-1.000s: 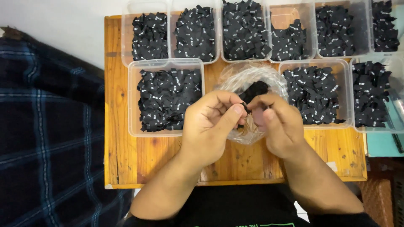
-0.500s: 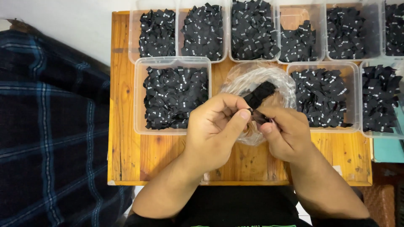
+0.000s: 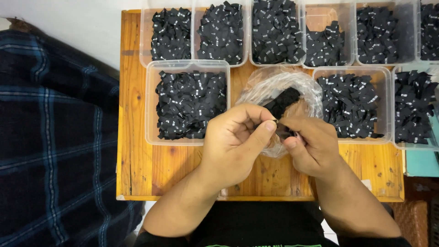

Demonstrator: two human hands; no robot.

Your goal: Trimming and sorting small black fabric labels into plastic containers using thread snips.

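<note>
The small stack of black fabric labels [image 3: 284, 101], which half a second ago stuck up at a slant above the fingertips near the frame's centre, now lies lower, partly tucked inside the crumpled clear plastic bag [image 3: 280, 91]. The left hand [image 3: 235, 139] and right hand [image 3: 313, 145] have closed in on each other, the thumb and fingers [image 3: 265, 130] pinching together just below the labels. The whole view has drifted slightly, so the wooden bench [image 3: 137, 114] sits a little further right.
</note>
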